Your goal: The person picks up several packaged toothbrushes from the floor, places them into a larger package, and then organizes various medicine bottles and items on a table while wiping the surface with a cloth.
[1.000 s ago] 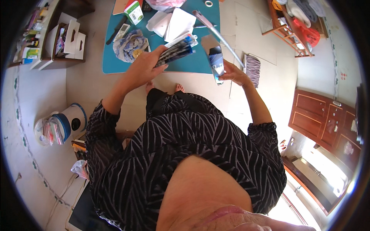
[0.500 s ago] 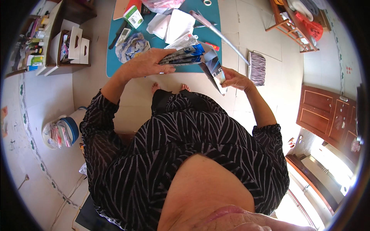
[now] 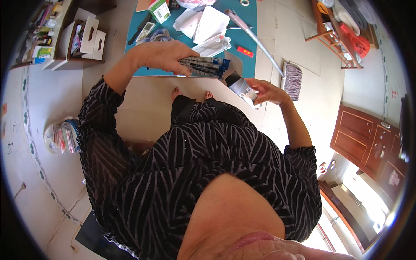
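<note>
My left hand is closed around a bundle of slim pens with clear, dark-marked barrels and blue ends. The blue ends point right, toward a small grey and black box with its flap standing up. From the right, my right hand grips this box, thumb and fingers at its lower end. The box slants, its open end facing up toward the pens. Whether any pens are inside it I cannot tell. Both hands are over the near edge of a teal-topped table.
On the table lie white trays, a clear plastic pack, a red packet, a green and white box, a crumpled cloth and a knife. A mop leans right of the table. Shelves with drawers stand left.
The box in my right hand has tipped and moved slightly down and right. The bundle in my left hand has turned, so its barrels and blue ends show more plainly. The view has shifted a little.
</note>
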`<state>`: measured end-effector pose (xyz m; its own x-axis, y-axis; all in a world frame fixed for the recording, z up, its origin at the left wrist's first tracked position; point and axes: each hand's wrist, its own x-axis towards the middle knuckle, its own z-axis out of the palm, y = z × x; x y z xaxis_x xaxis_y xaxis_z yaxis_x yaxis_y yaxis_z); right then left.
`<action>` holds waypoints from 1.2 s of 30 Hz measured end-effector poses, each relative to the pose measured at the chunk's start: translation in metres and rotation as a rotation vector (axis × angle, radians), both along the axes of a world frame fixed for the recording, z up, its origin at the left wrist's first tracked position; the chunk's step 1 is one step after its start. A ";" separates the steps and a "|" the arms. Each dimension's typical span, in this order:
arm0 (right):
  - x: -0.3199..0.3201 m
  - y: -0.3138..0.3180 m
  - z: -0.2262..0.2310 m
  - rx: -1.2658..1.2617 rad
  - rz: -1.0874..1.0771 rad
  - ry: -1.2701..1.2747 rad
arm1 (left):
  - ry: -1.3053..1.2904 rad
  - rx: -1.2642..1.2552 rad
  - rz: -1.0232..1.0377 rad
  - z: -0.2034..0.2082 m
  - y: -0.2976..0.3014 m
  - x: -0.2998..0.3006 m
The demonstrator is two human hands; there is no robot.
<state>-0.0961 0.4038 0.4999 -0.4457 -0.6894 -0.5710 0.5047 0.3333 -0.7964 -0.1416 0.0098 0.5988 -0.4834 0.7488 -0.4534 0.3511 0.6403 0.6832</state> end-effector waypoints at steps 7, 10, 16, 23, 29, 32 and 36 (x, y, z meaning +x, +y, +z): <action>0.007 -0.008 0.000 -0.093 -0.083 -0.099 | 0.383 0.160 0.069 -0.004 -0.001 0.004; 0.007 -0.009 -0.002 -0.157 -0.084 -0.040 | 0.366 0.167 0.149 0.001 0.013 0.014; 0.020 -0.012 -0.009 -0.150 -0.149 -0.082 | 0.398 0.097 0.097 0.004 0.019 0.028; 0.030 -0.020 -0.009 -0.150 -0.159 -0.078 | 0.404 0.026 0.050 0.005 0.013 0.039; 0.030 -0.022 -0.014 -0.089 -0.138 0.040 | 0.640 -0.043 -0.104 0.018 0.010 0.037; 0.031 -0.026 -0.009 -0.076 -0.160 0.045 | 0.657 -0.193 -0.107 0.030 0.021 0.042; 0.031 -0.024 -0.014 -0.044 -0.150 0.024 | 0.544 -0.208 -0.117 0.045 0.025 0.051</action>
<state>-0.0647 0.3797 0.4855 -0.5587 -0.6381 -0.5298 0.5273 0.2197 -0.8208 -0.0905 0.0346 0.6435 -0.6068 0.7333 -0.3067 0.6923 0.6772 0.2494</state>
